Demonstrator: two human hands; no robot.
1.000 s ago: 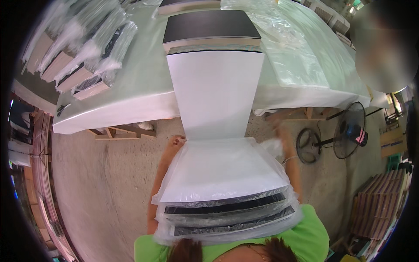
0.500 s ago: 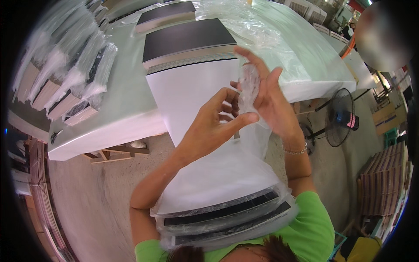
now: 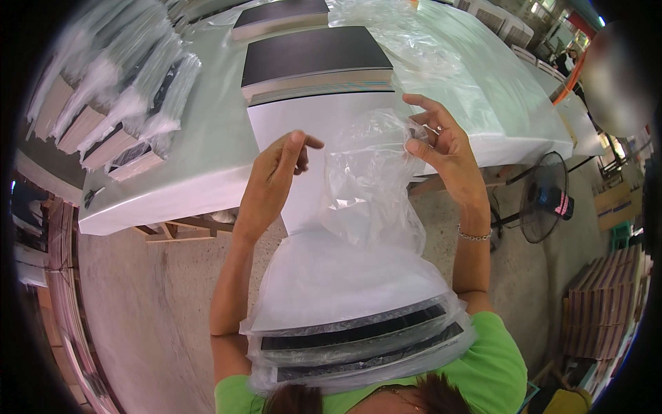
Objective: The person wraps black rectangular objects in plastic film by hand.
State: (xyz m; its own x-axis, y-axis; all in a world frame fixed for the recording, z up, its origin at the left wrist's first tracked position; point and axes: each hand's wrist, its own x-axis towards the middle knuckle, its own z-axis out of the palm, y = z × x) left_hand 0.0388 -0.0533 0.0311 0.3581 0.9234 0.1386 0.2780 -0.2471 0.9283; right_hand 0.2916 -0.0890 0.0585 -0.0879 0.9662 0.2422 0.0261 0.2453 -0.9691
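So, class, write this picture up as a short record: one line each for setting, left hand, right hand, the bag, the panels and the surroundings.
Setting: workshop, long table
Left hand: raised, fingers at the bag's mouth
Right hand: pinching the bag's far edge
Bag: clear plastic, pulled open over the panels
Panels: white-faced stack, near end already bagged, far end on the table
Surroundings: wrapped bundles at left, floor fan at right
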